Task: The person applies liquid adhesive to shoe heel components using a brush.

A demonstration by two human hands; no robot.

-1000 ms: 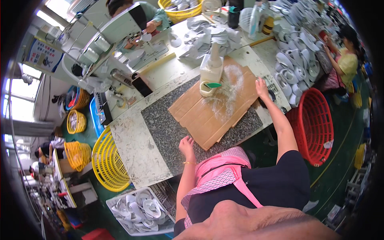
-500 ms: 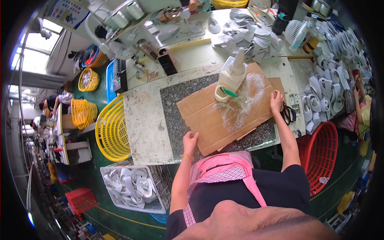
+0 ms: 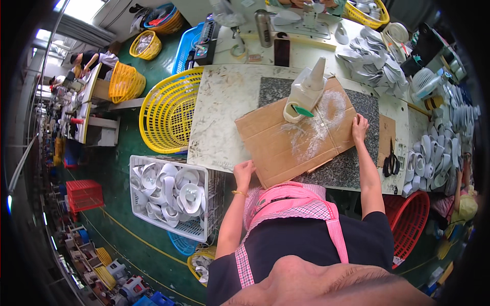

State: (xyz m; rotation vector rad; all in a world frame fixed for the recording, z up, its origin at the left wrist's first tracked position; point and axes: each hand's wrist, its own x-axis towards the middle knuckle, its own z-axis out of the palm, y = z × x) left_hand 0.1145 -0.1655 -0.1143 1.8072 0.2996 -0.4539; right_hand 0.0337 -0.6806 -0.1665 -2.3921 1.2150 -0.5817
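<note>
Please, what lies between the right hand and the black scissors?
Going from the right hand to the black scissors, the head view shows a strip of dark speckled slab, then a small brown cardboard piece.

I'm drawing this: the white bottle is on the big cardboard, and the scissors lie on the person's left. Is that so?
Not quite: the scissors lie on the person's right, as the head view shows. The white bottle is on the big cardboard.

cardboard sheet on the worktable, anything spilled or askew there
Yes: the cardboard lies slanted across the dark speckled slab, and its otherwise plain brown face is streaked with whitish residue beside the white bottle.
</note>
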